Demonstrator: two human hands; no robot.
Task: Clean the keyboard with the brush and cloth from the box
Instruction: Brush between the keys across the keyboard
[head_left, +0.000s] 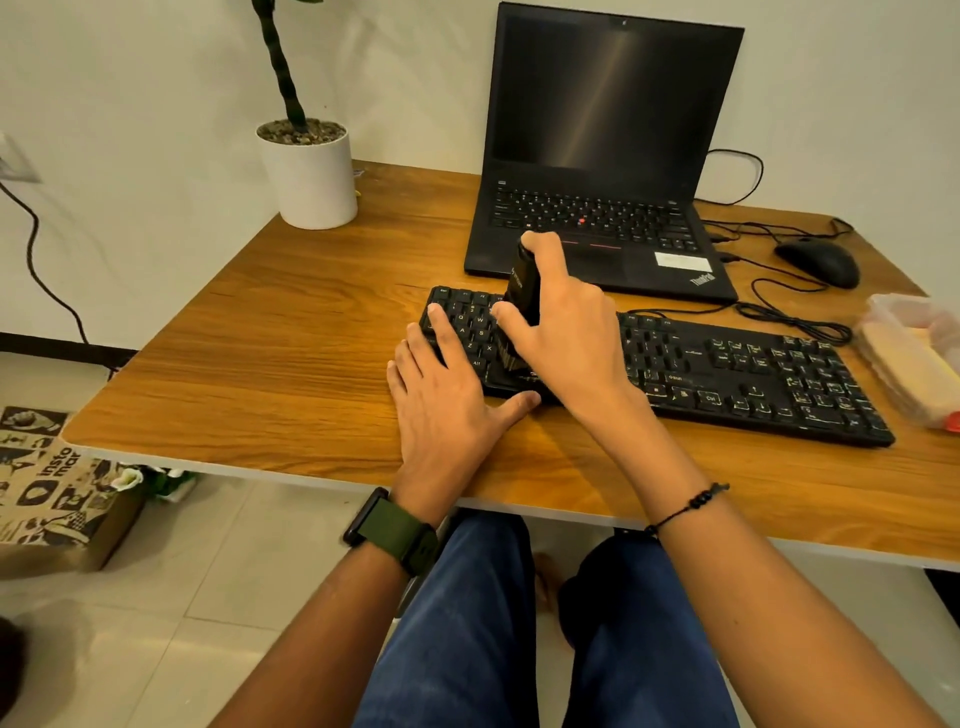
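Observation:
A black keyboard (737, 374) lies across the wooden desk in front of me. My right hand (566, 322) grips a black brush (522, 291) upright, its bristles down on the keys at the keyboard's left part. My left hand (447, 395) rests flat with straight fingers on the keyboard's left end, thumb along its front edge. A clear plastic box (914, 353) stands at the right edge of the desk with a yellowish cloth inside.
An open black laptop (608, 156) stands behind the keyboard. A black mouse (818, 262) and cables lie at the back right. A white plant pot (311, 176) stands at the back left. A printed paper bag (47, 483) sits on the floor at left.

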